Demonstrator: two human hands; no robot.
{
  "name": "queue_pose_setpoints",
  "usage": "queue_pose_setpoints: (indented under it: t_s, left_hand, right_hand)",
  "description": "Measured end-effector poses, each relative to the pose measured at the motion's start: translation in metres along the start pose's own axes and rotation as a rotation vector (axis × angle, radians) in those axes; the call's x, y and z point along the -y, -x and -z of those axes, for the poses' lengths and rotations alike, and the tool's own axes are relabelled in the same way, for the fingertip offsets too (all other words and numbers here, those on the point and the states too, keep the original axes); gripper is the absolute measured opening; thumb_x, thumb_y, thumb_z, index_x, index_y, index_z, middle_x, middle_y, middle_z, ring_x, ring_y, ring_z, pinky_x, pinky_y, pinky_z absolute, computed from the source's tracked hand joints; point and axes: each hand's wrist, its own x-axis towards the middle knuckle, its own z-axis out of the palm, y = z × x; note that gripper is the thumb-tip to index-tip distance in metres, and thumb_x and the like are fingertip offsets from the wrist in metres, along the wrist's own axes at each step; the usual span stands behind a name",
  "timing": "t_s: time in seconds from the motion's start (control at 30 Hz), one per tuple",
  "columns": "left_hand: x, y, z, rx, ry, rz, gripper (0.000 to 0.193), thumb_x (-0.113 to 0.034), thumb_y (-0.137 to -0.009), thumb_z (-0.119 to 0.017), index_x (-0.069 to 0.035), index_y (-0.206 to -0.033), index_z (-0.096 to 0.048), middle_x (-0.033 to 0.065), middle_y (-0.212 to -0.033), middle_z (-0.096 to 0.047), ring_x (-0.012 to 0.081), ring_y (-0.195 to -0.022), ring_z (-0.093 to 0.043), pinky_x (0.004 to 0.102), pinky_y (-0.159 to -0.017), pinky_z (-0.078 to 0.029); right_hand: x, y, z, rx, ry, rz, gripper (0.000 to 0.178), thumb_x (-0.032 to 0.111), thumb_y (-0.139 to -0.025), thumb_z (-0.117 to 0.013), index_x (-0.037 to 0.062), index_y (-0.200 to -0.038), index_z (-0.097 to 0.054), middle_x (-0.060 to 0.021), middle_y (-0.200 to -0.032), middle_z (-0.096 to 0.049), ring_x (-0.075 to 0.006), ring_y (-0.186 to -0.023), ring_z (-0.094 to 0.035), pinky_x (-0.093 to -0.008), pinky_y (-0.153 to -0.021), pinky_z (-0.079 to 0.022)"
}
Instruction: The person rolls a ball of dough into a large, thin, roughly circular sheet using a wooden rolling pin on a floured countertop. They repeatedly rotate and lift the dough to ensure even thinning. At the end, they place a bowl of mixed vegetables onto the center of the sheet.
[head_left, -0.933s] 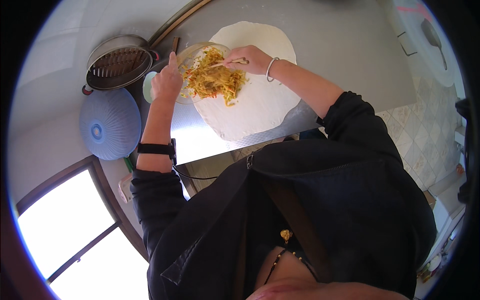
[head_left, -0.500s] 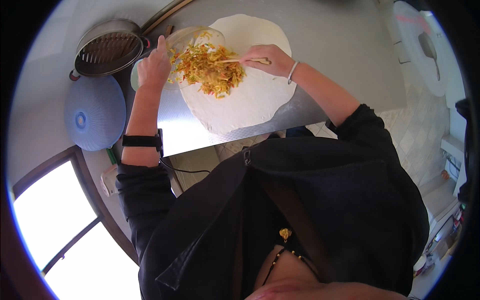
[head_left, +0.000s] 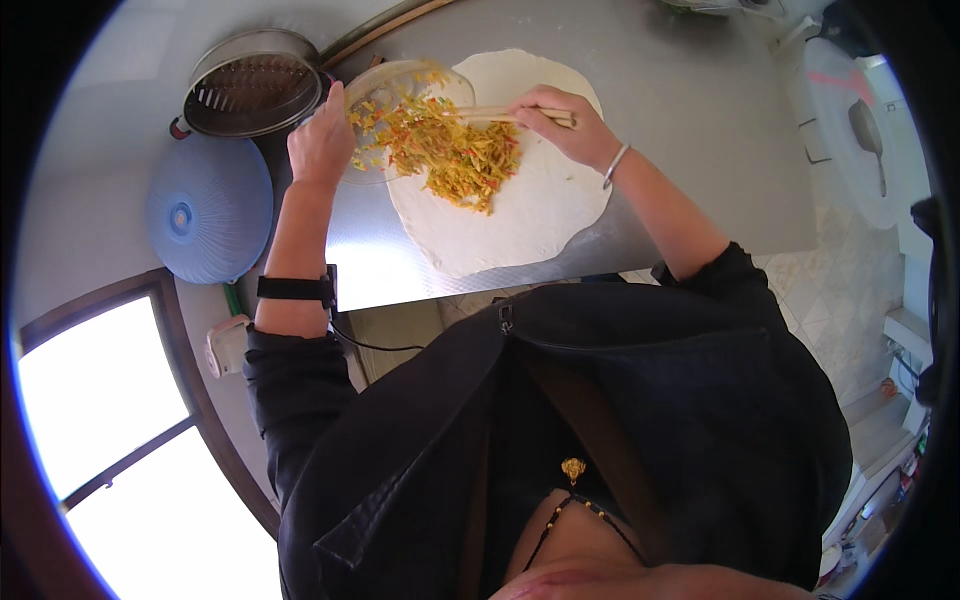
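My left hand (head_left: pixel 322 140) is closed on the rim of a clear bowl (head_left: pixel 393 84), which is tipped to the right. Shredded yellow filling with red and green bits (head_left: pixel 462 160) spreads from the bowl's mouth onto a wide, thin sheet of pale dough (head_left: pixel 510 235). My right hand (head_left: pixel 568 126) grips a pair of wooden chopsticks (head_left: pixel 490 112). Their tips reach into the filling at the bowl's mouth. Some shreds still cling inside the bowl.
The dough lies on a grey metal counter (head_left: pixel 700 130). At the far left stand a metal steamer pot (head_left: pixel 255 85) and a ribbed blue dome (head_left: pixel 210 212). A window (head_left: pixel 120 370) is at the lower left. On the right, a ladle (head_left: pixel 868 140) lies on a pale round surface.
The whole view has shifted slightly, so the counter sits a little further right. My right hand and the chopsticks have moved a little toward the bowl's far side. Both hands keep their holds.
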Motion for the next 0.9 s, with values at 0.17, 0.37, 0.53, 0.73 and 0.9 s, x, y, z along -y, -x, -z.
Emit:
queue_pose_setpoints:
  t_s: [0.17,0.37,0.53,0.73,0.9]
  left_hand:
    - [0.006,0.005,0.006,-0.065,0.059,0.098,0.031,-0.020,-0.093,-0.050,-0.017,-0.122,-0.059,0.0171,-0.073,-0.067,0.0366,-0.062,-0.066,0.0471,-0.057,-0.054]
    - [0.011,0.014,-0.004,-0.175,0.092,0.158,0.030,-0.021,-0.092,-0.052,-0.019,-0.120,-0.061,0.0173,-0.072,-0.067,0.0367,-0.062,-0.066,0.0461,-0.057,-0.053]
    - [0.013,0.012,-0.015,-0.212,0.106,0.148,0.032,-0.017,-0.088,-0.055,-0.020,-0.120,-0.060,0.0172,-0.073,-0.068,0.0359,-0.060,-0.066,0.0454,-0.056,-0.054]
    - [0.013,0.006,-0.018,-0.105,0.119,0.166,0.035,-0.016,-0.086,-0.057,-0.021,-0.121,-0.060,0.0170,-0.070,-0.067,0.0375,-0.064,-0.066,0.0468,-0.058,-0.054]
    - [0.014,-0.004,-0.008,-0.006,0.182,0.205,0.022,-0.020,-0.089,-0.050,-0.022,-0.109,-0.059,0.0213,-0.074,-0.066,0.0434,-0.072,-0.065,0.0527,-0.065,-0.052]
  right_hand:
    - [-0.028,-0.035,-0.016,-0.155,-0.272,-0.046,0.023,0.017,-0.095,-0.060,-0.0004,-0.109,-0.065,-0.0061,-0.102,-0.067,-0.0142,-0.091,-0.065,-0.0248,-0.082,-0.052]
    - [-0.084,0.007,-0.050,-0.227,-0.526,-0.409,0.030,0.016,-0.096,-0.058,-0.0036,-0.118,-0.061,-0.0126,-0.112,-0.065,-0.0188,-0.098,-0.066,-0.0279,-0.086,-0.055]
    - [-0.078,0.036,-0.048,-0.134,-0.524,-0.417,0.031,0.016,-0.096,-0.057,-0.0040,-0.119,-0.060,-0.0136,-0.112,-0.065,-0.0190,-0.098,-0.066,-0.0284,-0.089,-0.054]
    - [-0.027,0.013,-0.022,-0.047,-0.367,-0.308,0.029,0.015,-0.097,-0.056,-0.0033,-0.119,-0.060,-0.0129,-0.112,-0.065,-0.0198,-0.100,-0.066,-0.0287,-0.090,-0.053]
    - [0.013,-0.056,0.001,0.004,-0.128,0.054,0.025,0.011,-0.095,-0.058,-0.0002,-0.116,-0.063,-0.0098,-0.110,-0.067,-0.0168,-0.102,-0.064,-0.0259,-0.089,-0.052]
